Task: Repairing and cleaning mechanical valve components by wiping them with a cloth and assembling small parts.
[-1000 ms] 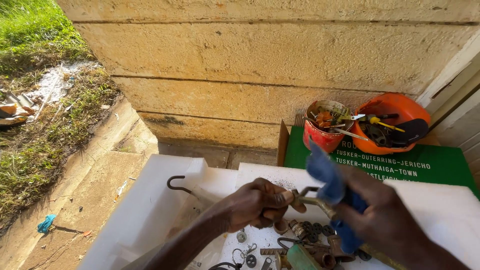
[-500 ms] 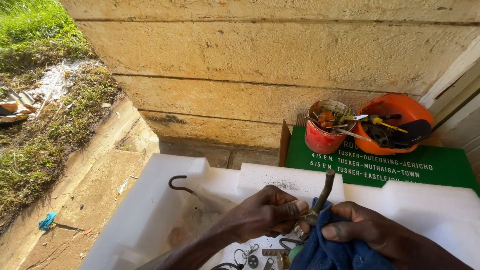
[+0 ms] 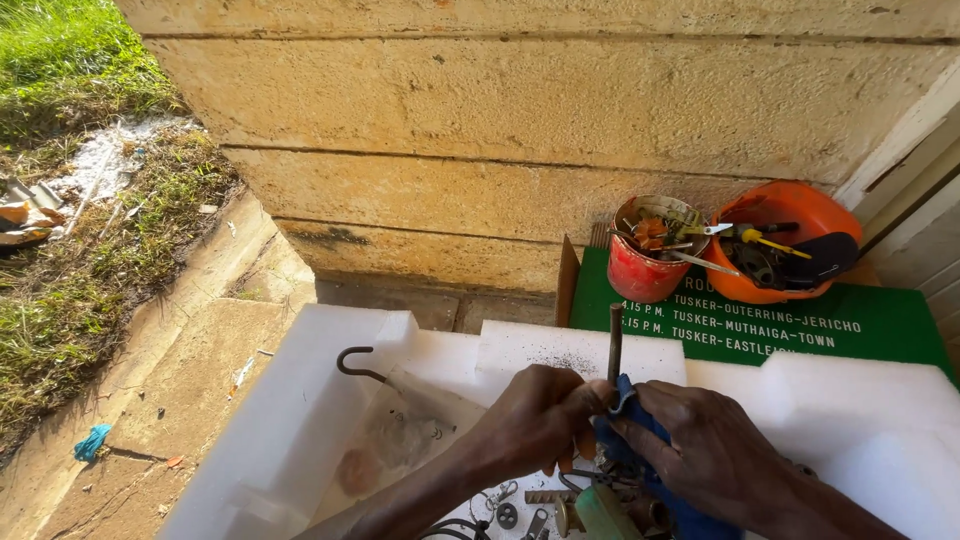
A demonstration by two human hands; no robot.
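Note:
My left hand (image 3: 535, 420) grips the lower part of a rusty metal rod (image 3: 615, 342) that stands nearly upright over a white foam tray (image 3: 330, 420). My right hand (image 3: 700, 450) presses a blue cloth (image 3: 625, 425) around the rod just below its bare upper end. Under my hands lie several small metal parts (image 3: 510, 510), such as washers and rings, and a greenish piece (image 3: 605, 512). A dark metal hook (image 3: 358, 362) rests on the foam to the left.
A red tin (image 3: 645, 262) and an orange bowl (image 3: 775, 245), both full of tools and scrap, stand on a green signboard (image 3: 760, 325) against a stone wall (image 3: 520, 130). Concrete step and grass with litter lie to the left.
The rod has swung from lying tilted across my hands to nearly upright. My right hand with the blue cloth has dropped and wrapped around its lower part beside my left hand.

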